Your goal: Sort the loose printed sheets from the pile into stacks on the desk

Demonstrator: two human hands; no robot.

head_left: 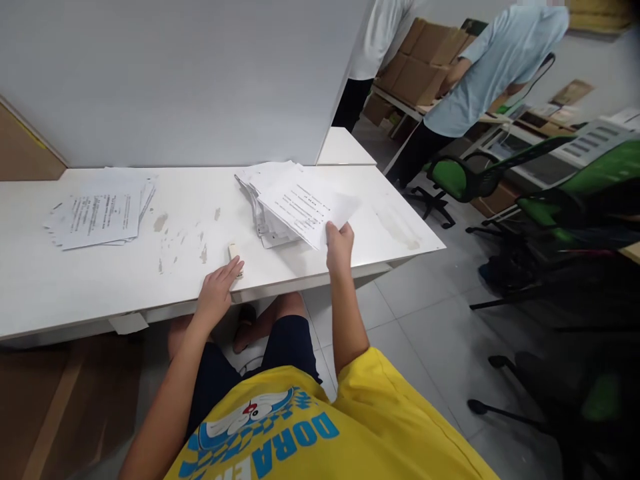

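Note:
My right hand [340, 247] pinches the near right corner of a printed sheet of paper [295, 203], thumb on top. That sheet is lifted at an angle over a loose stack of papers [270, 233] on the white table [190, 193]. My left hand [217, 290] rests at the table's front edge, fingers stretched out over one end of a small cream-coloured, stapler-like tool [233, 251]. Its covered end is partly hidden, with a bit of metal showing. Farther left lies a second, fanned pile of printed sheets [103, 213].
A pale upright panel [190, 80] closes off the table's back. Brown cardboard [27, 147] stands at the far left. Beyond the table's right end are green office chairs [453, 175], cardboard boxes [420, 77] and two people, one in a light blue shirt [493, 70].

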